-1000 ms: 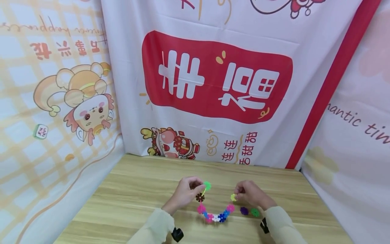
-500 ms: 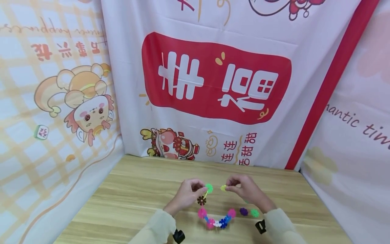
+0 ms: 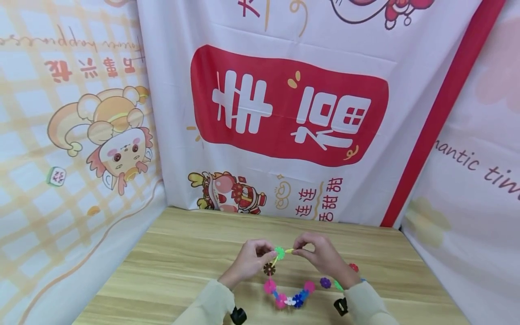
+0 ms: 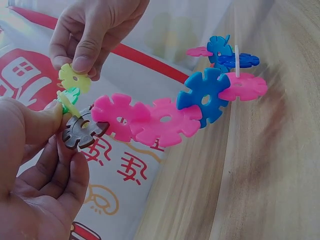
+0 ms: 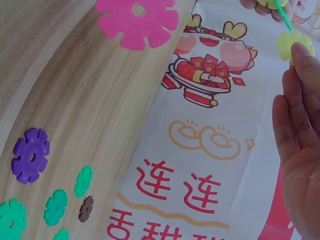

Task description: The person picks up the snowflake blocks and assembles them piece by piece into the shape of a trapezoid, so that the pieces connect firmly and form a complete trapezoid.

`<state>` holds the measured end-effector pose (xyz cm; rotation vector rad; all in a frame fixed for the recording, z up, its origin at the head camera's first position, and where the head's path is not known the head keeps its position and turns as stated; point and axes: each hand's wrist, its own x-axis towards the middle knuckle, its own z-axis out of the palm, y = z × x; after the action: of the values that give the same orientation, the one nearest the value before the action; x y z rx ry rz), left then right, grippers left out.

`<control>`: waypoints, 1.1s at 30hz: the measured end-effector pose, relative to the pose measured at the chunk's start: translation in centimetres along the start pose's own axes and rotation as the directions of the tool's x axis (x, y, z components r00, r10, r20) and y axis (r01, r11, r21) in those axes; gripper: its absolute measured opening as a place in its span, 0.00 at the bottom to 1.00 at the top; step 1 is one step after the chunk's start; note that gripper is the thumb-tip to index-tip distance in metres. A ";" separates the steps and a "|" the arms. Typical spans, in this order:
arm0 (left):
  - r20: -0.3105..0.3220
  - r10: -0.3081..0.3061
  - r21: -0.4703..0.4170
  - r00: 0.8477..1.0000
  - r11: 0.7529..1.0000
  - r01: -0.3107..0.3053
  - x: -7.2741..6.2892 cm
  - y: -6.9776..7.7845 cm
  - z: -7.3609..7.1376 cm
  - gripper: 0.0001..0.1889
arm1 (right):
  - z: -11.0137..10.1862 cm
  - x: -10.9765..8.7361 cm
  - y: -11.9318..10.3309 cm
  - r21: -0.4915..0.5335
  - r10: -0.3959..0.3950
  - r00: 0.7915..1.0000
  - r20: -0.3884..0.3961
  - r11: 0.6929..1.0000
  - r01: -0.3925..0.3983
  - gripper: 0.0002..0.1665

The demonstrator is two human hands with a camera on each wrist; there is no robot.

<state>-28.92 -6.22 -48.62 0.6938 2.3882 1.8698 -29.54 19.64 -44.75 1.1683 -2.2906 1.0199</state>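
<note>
My left hand pinches one end of a chain of slotted plastic snowflake discs between thumb and fingers. At that end are a green disc, a yellow one and a brown disc. The chain curves down through pink discs, a blue disc, white and dark blue ones, to a pink disc at its other end. My right hand pinches a separate yellow snowflake disc, held edge-on against the green disc, their rims meeting in the head view.
Loose discs lie on the wooden table at the right: a purple disc, a red disc, and several green ones and a small brown disc in the right wrist view. Printed cloth walls the table's back and sides.
My right hand has moved left and up with the yellow disc, from beside the chain's right end to the green disc. My left hand has shifted only slightly, still gripping the chain.
</note>
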 end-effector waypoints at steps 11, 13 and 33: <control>-0.026 -0.002 0.037 1.000 0.999 0.003 0.3 -0.2 0.6 0.02 | 1.2 -0.1 0.2 -0.049 -0.165 0.983 -0.085 0.986 0.161 0.16; -0.035 -0.008 0.059 0.999 0.998 0.010 0.4 -0.1 0.8 0.02 | 1.5 -0.3 0.3 -0.058 -0.183 0.978 -0.098 0.982 0.178 0.17; 0.299 -0.041 0.187 0.953 0.982 -0.016 1.7 1.2 -0.6 0.17 | -1.0 2.3 -1.7 -0.103 -0.100 0.953 0.285 0.986 0.135 0.09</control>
<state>-30.26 -5.92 -46.89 0.9011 2.3759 1.4215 -29.52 18.47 -41.96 1.4571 -2.4191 0.6982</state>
